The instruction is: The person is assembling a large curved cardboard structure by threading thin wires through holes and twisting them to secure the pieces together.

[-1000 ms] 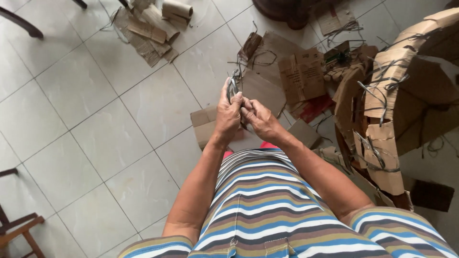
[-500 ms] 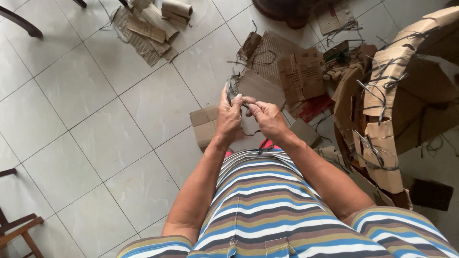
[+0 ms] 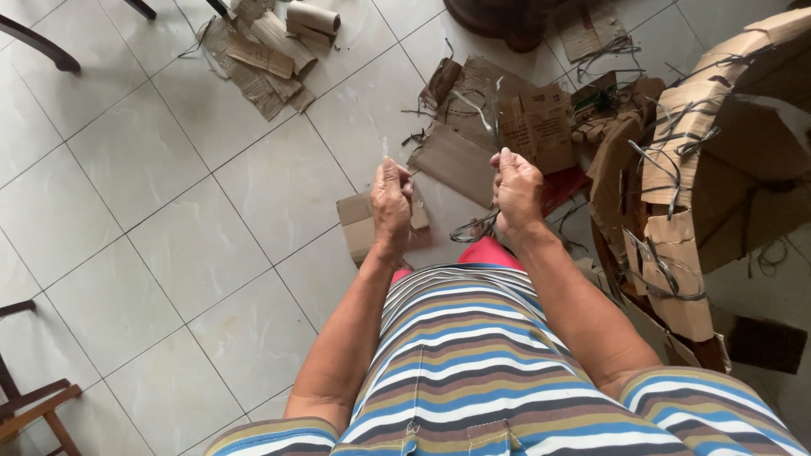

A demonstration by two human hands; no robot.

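My left hand (image 3: 391, 203) and my right hand (image 3: 517, 187) are held apart in front of my striped shirt, both fists closed. A thin grey plastic strap (image 3: 483, 114) sticks up from my right fist, and its lower part loops below that hand. A short pale end of strap (image 3: 385, 149) pokes up out of my left fist. Whether the two ends are one piece, I cannot tell. Under my hands on the tile floor lies a small cardboard box (image 3: 359, 221) and flat corrugated cardboard (image 3: 456, 160).
A large cardboard structure (image 3: 686, 177) bound with straps stands at the right. Torn cardboard and rolls (image 3: 270, 46) lie at the top left. More scraps and loose straps (image 3: 604, 46) lie at the top right. Dark chair legs (image 3: 38, 46) and a wooden frame (image 3: 34, 405) are at the left.
My hands were together in front of me, working the strap. They have now pulled apart sideways, left hand to the left and right hand to the right.
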